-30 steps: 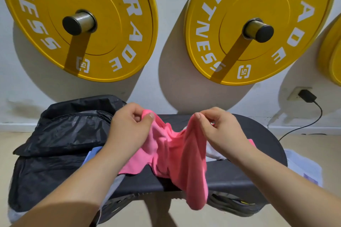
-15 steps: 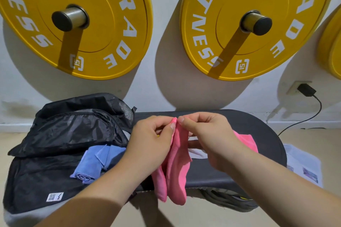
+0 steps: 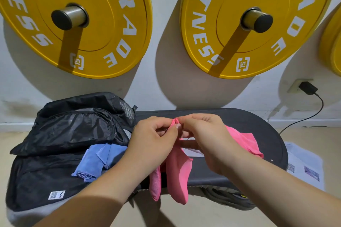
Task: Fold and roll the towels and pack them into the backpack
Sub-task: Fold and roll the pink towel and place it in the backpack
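- The left hand [image 3: 153, 138] and right hand [image 3: 204, 138] meet above the middle of the black bench [image 3: 258, 127], fingertips touching; each one's thumb and curled fingers pinch the same top edge of the pink towel [image 3: 178, 177].
- From that pinch the towel hangs in 2 narrow folds, whose lower ends drop past the bench's front edge.
- More pink cloth lies on the bench behind the right wrist, its corner near the front edge.
- Beyond that cloth the bench top is bare dark surface out to its rounded right end.
- The black backpack [image 3: 46, 171] lies open at the bench's left end, flap thrown back toward the wall.
- A rolled blue towel [image 3: 92, 162] rests in its opening, just beside the left forearm.
- 2 yellow weight plates [image 3: 103, 24] hang on the wall above.
- A printed sheet [image 3: 304, 167] lies on the floor to the right of the bench.
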Motion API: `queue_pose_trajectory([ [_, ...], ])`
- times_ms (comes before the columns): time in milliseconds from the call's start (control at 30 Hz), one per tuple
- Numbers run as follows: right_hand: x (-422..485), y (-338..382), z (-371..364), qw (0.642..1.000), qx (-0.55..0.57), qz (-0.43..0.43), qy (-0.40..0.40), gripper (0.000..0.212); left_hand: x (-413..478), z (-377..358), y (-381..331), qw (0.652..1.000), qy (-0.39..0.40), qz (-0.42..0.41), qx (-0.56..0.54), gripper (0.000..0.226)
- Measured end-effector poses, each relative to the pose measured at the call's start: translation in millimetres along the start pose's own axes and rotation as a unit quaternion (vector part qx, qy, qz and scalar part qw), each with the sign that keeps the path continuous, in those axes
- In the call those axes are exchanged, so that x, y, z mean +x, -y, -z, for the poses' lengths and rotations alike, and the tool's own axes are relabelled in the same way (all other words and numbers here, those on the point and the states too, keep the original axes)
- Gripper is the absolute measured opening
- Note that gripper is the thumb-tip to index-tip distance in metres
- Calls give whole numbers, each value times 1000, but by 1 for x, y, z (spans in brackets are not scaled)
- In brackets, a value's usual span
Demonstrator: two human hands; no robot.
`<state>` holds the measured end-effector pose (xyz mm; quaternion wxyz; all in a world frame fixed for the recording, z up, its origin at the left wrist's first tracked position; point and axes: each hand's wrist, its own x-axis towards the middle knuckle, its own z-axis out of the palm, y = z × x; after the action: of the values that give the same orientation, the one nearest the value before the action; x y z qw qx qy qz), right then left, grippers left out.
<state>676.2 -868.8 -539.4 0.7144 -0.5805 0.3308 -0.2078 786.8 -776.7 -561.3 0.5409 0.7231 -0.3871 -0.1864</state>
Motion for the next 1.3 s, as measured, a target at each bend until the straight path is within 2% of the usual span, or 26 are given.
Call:
queue_pose_trajectory([
  [67,-4,3,-2,999,22,-6,31,37,0,2,1,1000,-1,14,-17,9],
  [133,-5,4,-4,998,31,-15,45,47,2,5,3,1000,-11,8,4,7],
  [233,0,-1,0,1000,-5,-12,14,43,5,10,3,1000,-9,3,10,12],
  [300,6,-4,7,994,-95,34,-31,32,5,15,-2,1000,15,-5,-3,13],
  [367,13,-9,17,971,-217,100,-32,35,7,21,-6,998,55,-19,-26,14],
  [433,17,-10,25,953,-273,128,19,44,8,28,-10,991,101,-32,-76,14],
  [500,17,-8,30,943,-294,136,81,26,8,34,-15,985,120,-48,-116,12],
  [533,15,-6,32,933,-313,144,102,17,8,37,-17,983,116,-60,-125,13],
  [600,14,-5,36,909,-364,167,119,21,8,42,-21,986,89,-88,-113,17],
  [700,17,-9,41,869,-447,192,89,27,11,44,-22,990,35,-112,-73,18],
  [767,23,-13,47,861,-470,183,62,25,14,47,-17,991,-2,-116,-60,17],
  [867,30,-21,61,876,-455,159,24,37,18,49,-8,991,-25,-124,-32,16],
  [933,31,-26,71,871,-473,124,43,42,19,51,-6,991,-44,-126,-23,16],
  [1067,32,-38,86,781,-618,34,85,29,19,51,-4,991,-56,-124,-1,19],
  [1133,34,-42,91,760,-647,20,60,18,17,46,-2,991,-33,-127,33,19],
  [1200,35,-44,96,761,-648,2,39,10,14,41,0,990,-20,-130,56,17],
  [1233,35,-44,97,768,-639,-10,39,13,14,40,1,989,-19,-133,65,16],
  [1300,36,-45,99,815,-577,-50,35,23,14,39,3,987,-14,-137,80,15],
])
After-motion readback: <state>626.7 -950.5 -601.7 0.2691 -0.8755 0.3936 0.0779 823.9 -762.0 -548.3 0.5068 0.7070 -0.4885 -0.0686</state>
